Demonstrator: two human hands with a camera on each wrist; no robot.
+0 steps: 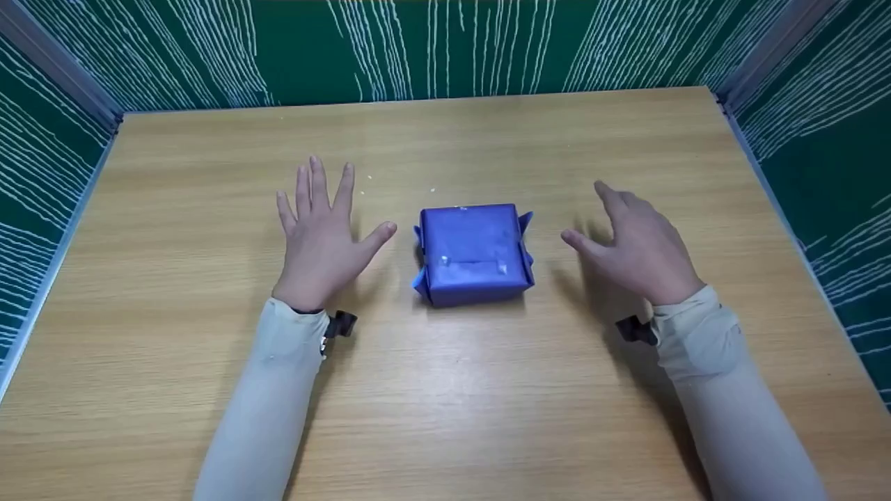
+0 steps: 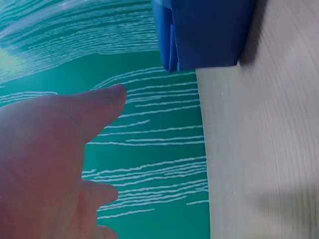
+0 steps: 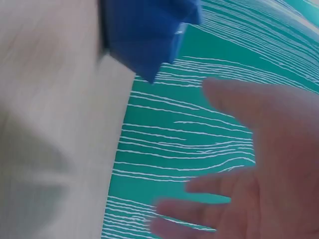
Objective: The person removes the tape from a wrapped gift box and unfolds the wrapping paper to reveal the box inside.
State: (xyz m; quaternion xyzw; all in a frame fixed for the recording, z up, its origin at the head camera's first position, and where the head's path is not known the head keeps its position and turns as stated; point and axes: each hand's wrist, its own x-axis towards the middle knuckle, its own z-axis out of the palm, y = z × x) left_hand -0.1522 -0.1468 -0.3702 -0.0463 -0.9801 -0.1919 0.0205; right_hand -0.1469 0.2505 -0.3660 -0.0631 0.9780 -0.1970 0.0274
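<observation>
A box wrapped in shiny blue paper sits on the wooden table, with folded paper flaps sticking out at its left and right ends. To its left, my left hand is spread palm down, thumb pointing toward the box and apart from it. On the other side, my right hand hovers with thumb and forefinger extended toward the box, also apart from it. Both hands hold nothing. In the left wrist view the box shows a folded end; the right wrist view catches a pointed flap on the box.
The light wooden table is bounded by green panels with white wavy lines at the back and both sides. A few tiny white scraps lie behind the box. Small black cameras are strapped at both wrists.
</observation>
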